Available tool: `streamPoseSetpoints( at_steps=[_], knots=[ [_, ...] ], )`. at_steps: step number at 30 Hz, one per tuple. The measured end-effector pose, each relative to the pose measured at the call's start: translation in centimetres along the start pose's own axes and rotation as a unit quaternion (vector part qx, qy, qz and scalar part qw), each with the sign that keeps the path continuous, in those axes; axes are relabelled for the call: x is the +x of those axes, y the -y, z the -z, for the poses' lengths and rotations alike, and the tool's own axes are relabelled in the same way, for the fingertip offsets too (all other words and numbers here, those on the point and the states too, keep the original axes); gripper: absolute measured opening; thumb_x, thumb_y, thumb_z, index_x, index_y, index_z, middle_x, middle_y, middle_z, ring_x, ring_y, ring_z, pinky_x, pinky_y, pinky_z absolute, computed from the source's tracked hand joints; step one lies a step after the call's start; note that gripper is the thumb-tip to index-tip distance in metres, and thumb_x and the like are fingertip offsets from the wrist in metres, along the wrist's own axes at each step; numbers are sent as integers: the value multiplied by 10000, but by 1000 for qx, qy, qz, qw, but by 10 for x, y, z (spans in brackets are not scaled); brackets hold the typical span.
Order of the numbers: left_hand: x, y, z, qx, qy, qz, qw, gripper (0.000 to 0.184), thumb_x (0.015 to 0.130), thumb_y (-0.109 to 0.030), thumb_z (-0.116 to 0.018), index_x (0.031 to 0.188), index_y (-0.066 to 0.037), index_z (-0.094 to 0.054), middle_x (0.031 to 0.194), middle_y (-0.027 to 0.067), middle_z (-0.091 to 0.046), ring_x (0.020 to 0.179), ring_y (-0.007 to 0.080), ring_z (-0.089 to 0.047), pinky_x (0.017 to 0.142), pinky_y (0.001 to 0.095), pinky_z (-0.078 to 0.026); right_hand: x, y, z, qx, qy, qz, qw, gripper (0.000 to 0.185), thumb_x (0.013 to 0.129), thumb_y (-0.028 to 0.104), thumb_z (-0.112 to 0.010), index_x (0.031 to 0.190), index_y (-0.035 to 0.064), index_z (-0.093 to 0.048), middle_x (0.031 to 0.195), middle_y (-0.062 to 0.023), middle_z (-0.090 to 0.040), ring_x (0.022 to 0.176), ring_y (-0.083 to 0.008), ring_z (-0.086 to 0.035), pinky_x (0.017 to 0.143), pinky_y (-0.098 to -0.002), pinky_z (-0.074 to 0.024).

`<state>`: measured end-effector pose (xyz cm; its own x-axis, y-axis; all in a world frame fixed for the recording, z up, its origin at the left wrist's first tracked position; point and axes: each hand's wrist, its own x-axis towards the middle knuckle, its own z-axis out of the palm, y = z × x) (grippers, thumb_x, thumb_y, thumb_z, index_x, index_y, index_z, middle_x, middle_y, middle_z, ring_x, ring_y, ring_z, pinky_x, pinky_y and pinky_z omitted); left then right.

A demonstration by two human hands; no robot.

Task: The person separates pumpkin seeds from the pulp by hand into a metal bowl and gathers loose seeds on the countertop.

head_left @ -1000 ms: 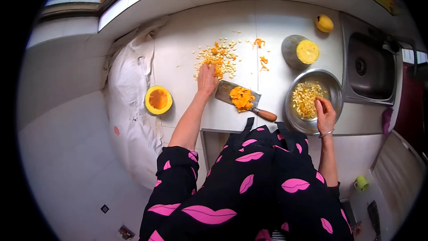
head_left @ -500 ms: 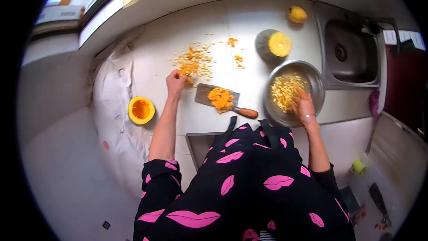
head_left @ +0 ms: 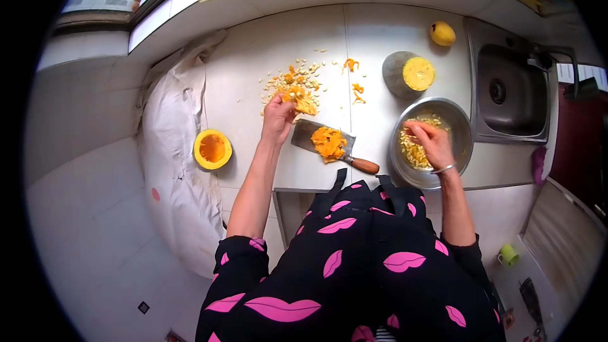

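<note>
My left hand (head_left: 278,116) is closed on a clump of orange pulp (head_left: 302,99), raised by the near edge of the scattered pale seeds (head_left: 308,78). Over the steel bowl (head_left: 464,145), my right hand (head_left: 432,142) has its fingers pressed together; what they hold, if anything, is too small to tell. Many seeds (head_left: 415,152) lie inside that bowl. Between the hands, a cleaver (head_left: 364,164) with a wooden handle rests flat, its blade carrying a heap of orange pulp (head_left: 329,144).
A hollowed squash half (head_left: 213,149) sits at the left beside a white cloth (head_left: 177,145). Behind the bowl stands a cut squash piece (head_left: 418,74), with a yellow fruit (head_left: 442,33) farther back. The sink (head_left: 512,88) is at the right. Pulp scraps (head_left: 358,93) lie mid-counter.
My left hand has lifted slightly with pulp in its fingers. My right hand has risen from the seeds and moved toward the bowl's left side. The camera view has shifted.
</note>
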<state>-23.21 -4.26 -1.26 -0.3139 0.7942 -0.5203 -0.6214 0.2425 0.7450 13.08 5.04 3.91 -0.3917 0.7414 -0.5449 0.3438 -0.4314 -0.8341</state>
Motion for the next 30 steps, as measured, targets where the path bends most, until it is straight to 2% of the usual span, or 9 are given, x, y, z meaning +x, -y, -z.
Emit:
streamPoseSetpoints(
  at_steps=[1, 5, 8, 11, 15, 18, 19, 25, 30],
  knots=[
    [-7, -2, -20, 22, 20, 0, 1000, 200, 751, 86, -515, 905, -38, -540, 859, 22, -602, 737, 73, -574, 638, 211, -464, 4, 2, -10, 105, 39, -38, 993, 304, 939, 244, -480, 1068, 8, -622, 1040, -70, -634, 953, -166, -614, 814, -278, -504],
    [-26, 11, -98, 178, 121, -4, 977, 163, 724, 64, -565, 864, -18, -556, 821, 34, -606, 740, 88, -578, 682, 231, -481, 16, 10, -50, 255, 142, -71, 954, 510, 956, 430, -359, 1285, 49, -445, 1278, -114, -482, 1157, -223, -490, 899, -404, -459],
    [-38, 28, -148, 313, 218, 4, 925, 122, 759, -11, -642, 862, -6, -576, 842, 24, -605, 772, 91, -579, 687, 244, -478, 16, 12, -54, 480, 173, -112, 853, 569, 941, 494, -344, 1281, 50, -453, 1234, -111, -510, 1109, -216, -518, 882, -408, -468],
    [-47, 47, -180, 482, 309, -144, 807, 165, 753, -28, -650, 910, -2, -605, 874, 94, -617, 805, 169, -612, 729, 285, -486, 18, -19, -38, 518, 127, -110, 839, 425, 937, 392, -439, 1174, 51, -528, 1091, -95, -574, 975, -189, -587, 787, -363, -530],
    [-50, 45, -200, 444, 285, -265, 807, 203, 750, -29, -644, 953, -22, -635, 934, 99, -624, 887, 198, -588, 785, 303, -467, -5, -31, -6, 497, 53, -124, 857, 280, 917, 255, -505, 1079, 31, -549, 966, -63, -574, 828, -140, -573, 685, -315, -510],
    [-47, 45, -195, 462, 280, -148, 828, 163, 781, -22, -618, 942, -10, -637, 934, 92, -623, 851, 177, -597, 768, 291, -479, -15, -40, 11, 487, 40, -110, 866, 223, 915, 209, -515, 1042, 30, -556, 809, -6, -522, 633, -47, -486, 472, -166, -399],
    [-46, 52, -194, 444, 291, -130, 837, 159, 788, -24, -612, 944, -5, -635, 927, 91, -621, 844, 169, -596, 763, 283, -481, -17, -39, 13, 481, 13, -119, 869, 221, 917, 208, -520, 1023, 17, -557, 742, 14, -462, 548, -28, -393, 413, -155, -287],
    [-53, 95, -218, 356, 324, 19, 877, 155, 824, -13, -559, 961, 11, -628, 921, 90, -599, 865, 143, -588, 777, 251, -469, -22, -66, 26, 429, -55, -93, 897, 223, 924, 214, -515, 997, 8, -563, 696, 12, -473, 441, -28, -350, 349, -169, -251],
    [-51, 111, -222, 416, 363, -55, 832, 209, 806, 20, -529, 997, -4, -609, 1019, 133, -585, 982, 232, -568, 870, 312, -437, -25, -66, 29, 308, -160, -90, 934, 230, 916, 238, -532, 865, 29, -613, 657, 0, -526, 426, -42, -406, 326, -180, -265]
  ],
)
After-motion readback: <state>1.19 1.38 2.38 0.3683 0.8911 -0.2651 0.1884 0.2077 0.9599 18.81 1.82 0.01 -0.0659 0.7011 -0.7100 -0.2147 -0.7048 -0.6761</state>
